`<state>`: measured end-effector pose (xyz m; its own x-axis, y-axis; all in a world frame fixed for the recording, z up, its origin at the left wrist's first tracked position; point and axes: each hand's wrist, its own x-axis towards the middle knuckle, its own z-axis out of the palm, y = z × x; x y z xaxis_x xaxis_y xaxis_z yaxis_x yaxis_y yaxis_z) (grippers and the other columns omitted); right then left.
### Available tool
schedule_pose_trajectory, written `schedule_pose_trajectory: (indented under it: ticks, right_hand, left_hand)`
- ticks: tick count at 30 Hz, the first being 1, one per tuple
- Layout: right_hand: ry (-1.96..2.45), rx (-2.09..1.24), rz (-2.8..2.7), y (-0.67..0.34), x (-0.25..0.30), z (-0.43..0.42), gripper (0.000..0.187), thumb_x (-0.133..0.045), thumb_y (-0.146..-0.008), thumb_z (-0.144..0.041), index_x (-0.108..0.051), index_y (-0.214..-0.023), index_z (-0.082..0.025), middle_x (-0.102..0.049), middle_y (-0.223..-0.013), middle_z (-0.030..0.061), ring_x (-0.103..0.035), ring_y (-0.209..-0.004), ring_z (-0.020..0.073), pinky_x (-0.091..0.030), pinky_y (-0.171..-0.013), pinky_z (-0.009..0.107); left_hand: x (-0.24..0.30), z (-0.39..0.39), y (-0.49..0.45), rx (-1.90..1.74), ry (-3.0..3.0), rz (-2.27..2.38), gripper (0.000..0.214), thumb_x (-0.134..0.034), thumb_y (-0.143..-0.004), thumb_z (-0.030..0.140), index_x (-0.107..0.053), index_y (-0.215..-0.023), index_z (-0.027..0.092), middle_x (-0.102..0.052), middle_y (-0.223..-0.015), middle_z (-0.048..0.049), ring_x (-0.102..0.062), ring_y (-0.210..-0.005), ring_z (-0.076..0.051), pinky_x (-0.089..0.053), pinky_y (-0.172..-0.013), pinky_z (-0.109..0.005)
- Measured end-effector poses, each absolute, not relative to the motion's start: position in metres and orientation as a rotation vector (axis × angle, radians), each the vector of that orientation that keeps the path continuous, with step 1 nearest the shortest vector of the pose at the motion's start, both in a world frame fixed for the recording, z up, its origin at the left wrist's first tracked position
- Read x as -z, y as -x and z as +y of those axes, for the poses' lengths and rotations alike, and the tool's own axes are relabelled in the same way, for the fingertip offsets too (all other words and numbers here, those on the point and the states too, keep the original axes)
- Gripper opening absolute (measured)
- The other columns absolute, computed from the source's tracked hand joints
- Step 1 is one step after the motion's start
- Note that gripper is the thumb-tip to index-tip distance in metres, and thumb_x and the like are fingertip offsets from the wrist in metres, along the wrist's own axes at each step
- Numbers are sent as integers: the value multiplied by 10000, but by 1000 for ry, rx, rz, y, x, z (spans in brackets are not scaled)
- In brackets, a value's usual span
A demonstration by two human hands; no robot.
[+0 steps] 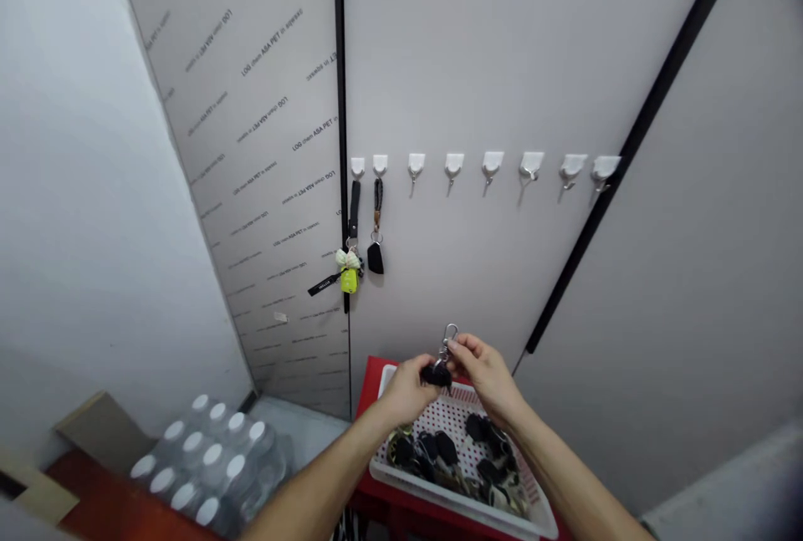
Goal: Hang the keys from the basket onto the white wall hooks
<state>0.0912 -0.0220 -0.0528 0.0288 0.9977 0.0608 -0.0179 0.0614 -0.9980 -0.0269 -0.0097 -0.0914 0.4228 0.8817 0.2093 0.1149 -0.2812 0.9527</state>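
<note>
Above the white basket (452, 503), both hands hold one keychain (435, 375) with a black fob and a silver metal clip. My left hand (406, 390) is closed on the dark fob part. The fingers of my right hand (484, 370) pinch the metal clip (450, 332), which points upward. Several dark key fobs (445, 447) and keychains lie in the basket below. On the wall ahead, a key with a lime-green fob (349, 279) and a black fob on a braided strap (375, 257) hang from the two leftmost hooks.
White adhesive hooks (455, 163) run in a row along the pale panel, several with nothing on them. The basket rests on a red surface (371, 378). Bottles with white caps (213, 453) stand at lower left, near a piece of cardboard (104, 432).
</note>
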Motion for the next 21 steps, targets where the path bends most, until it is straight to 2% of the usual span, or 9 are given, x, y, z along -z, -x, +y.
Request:
schedule_pose_trajectory:
  ticks: [2,5,7,10,13,17,21]
  right_hand:
    - [1180,-1072,-1212,-90,52,-20,206,-490,-600,-347,-429,-593,-151,-445,-457,-53,-399,-437,56,-319,-461,187]
    - [1179,-1003,-1269,-85,49,-20,196,-489,-599,-339,-448,-594,-147,-452,-464,-49,-402,-445,61,-322,-462,188]
    - [1158,-986,-1327,-81,44,-19,186,-490,-597,-330,-455,-595,-147,-454,-469,-48,-405,-448,64,-323,-460,189]
    - [1126,-902,-1388,-72,29,-10,171,-490,-593,-313,-465,-585,-145,-451,-469,-46,-401,-450,65,-322,-456,189]
    - [1083,-819,-1414,-60,2,8,165,-488,-586,-305,-474,-574,-142,-446,-457,-45,-390,-440,62,-318,-446,188]
    - [1016,-732,-1360,-42,-45,40,168,-480,-577,-314,-477,-588,-146,-449,-451,-44,-398,-426,61,-318,-420,183]
    - [1019,-585,-1295,-31,-87,72,165,-475,-564,-312,-482,-588,-149,-490,-476,-28,-441,-434,71,-337,-416,184]
  left_hand:
    - [92,-9,28,-1003,-1694,889,339,-387,-524,-4,-519,-804,134,-554,-768,-19,-478,-722,-121,-358,-670,-234]
    - [87,-8,27,-1053,-1539,786,472,-428,-500,-21,-441,-941,147,-533,-889,-33,-470,-817,-128,-353,-710,-227]
    - [83,-7,25,-1095,-1494,755,411,-471,-515,23,-451,-912,124,-538,-869,-42,-474,-807,-133,-360,-697,-225]
    - [72,-3,26,-1175,-1534,823,216,-459,-585,117,-498,-797,108,-553,-750,-31,-490,-687,-118,-374,-638,-223]
    - [53,7,32,-1355,-1477,934,235,-435,-626,171,-450,-857,131,-541,-737,-21,-485,-579,-87,-382,-567,-211]
    - [10,33,41,-1643,-1457,1005,229,-470,-618,217,-429,-834,153,-524,-722,-11,-487,-564,-73,-381,-534,-187]
    - [-38,64,41,-1596,-1395,939,193,-455,-635,219,-448,-811,141,-477,-558,27,-482,-478,-70,-363,-434,-168]
